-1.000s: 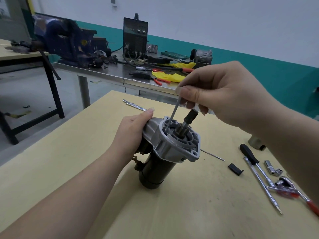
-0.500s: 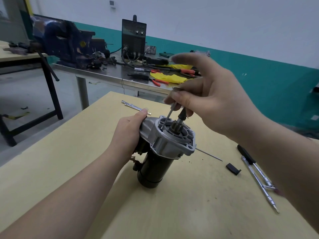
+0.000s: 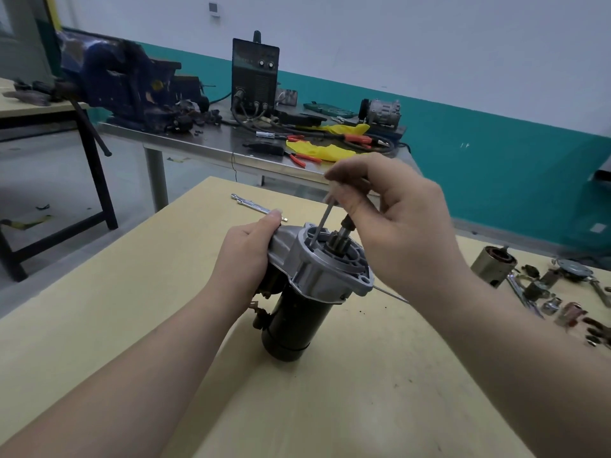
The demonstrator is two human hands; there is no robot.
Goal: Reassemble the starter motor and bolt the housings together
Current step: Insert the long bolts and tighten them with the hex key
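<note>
Bolt going into the motor (image 3: 307,292)
Left hand (image 3: 246,256) grips the housing; right hand (image 3: 393,219) fingers pinch the bolt (image 3: 319,226), which could tilt and miss its hole.

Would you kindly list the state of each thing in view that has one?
Starter motor: standing tilted on the wooden table, silver end up.
Long bolt: partly inserted in the silver housing, leaning.
Left hand: grips the housing's side.
Right hand: pinches the bolt's top.
Thin rod: lying on the table behind the motor.
</note>
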